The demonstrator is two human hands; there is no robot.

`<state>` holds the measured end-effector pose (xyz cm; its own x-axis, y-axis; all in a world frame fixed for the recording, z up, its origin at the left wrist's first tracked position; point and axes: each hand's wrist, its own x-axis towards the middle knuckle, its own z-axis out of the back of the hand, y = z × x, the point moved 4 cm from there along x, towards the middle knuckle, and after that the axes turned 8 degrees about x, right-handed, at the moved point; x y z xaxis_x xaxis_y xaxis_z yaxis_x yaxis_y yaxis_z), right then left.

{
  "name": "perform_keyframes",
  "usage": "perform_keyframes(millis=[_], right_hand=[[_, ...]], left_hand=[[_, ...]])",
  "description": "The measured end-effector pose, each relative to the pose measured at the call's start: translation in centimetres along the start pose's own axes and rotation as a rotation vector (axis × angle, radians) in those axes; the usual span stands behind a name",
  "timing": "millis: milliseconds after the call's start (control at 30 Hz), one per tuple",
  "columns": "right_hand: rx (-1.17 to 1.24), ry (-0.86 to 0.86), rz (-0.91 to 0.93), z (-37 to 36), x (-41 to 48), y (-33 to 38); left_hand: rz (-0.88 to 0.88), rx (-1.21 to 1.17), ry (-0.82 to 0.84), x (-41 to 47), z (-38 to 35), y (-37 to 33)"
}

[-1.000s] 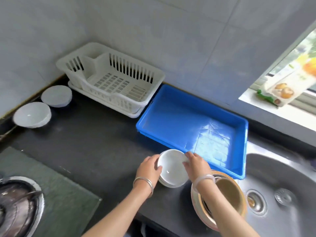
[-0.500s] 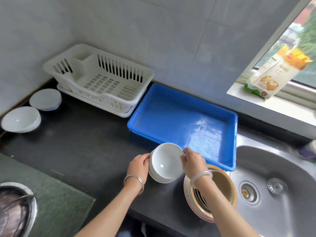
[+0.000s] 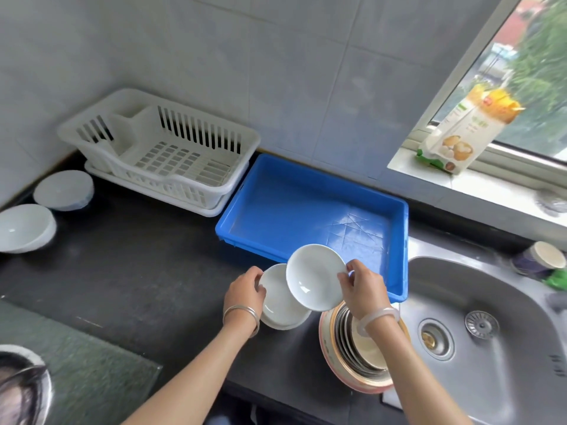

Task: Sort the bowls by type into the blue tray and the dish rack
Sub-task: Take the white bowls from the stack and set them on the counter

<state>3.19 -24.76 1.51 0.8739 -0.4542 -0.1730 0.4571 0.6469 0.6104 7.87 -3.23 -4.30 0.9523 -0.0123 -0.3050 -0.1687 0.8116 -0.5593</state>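
Now | right hand (image 3: pixel 360 286) fingers pinch top white bowl (image 3: pixel 314 277) rim, lifting it | left hand (image 3: pixel 244 289) fingers press stack (image 3: pixel 280 305) steady | blue tray (image 3: pixel 399 240) near

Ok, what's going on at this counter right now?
A person is sorting bowls at a kitchen counter. The right hand lifts one white bowl off a small stack of white bowls that the left hand steadies. The blue tray and the dish rack hold nothing yet. A second stack of bowls waits by the sink.
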Motion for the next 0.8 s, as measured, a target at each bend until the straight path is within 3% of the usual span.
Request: perform_keyframes(millis=[400, 800], right_hand=[[0.071, -0.021, 0.071, 1.7, 0.5, 2.4], [0.169, 0.174, 0.171, -5.0, 2.8, 12.2]], left_hand=[[0.090, -0.321, -0.024, 0.9, 3.6, 0.0], [0.333, -0.641, -0.308, 2.5, 12.7, 9.4]])
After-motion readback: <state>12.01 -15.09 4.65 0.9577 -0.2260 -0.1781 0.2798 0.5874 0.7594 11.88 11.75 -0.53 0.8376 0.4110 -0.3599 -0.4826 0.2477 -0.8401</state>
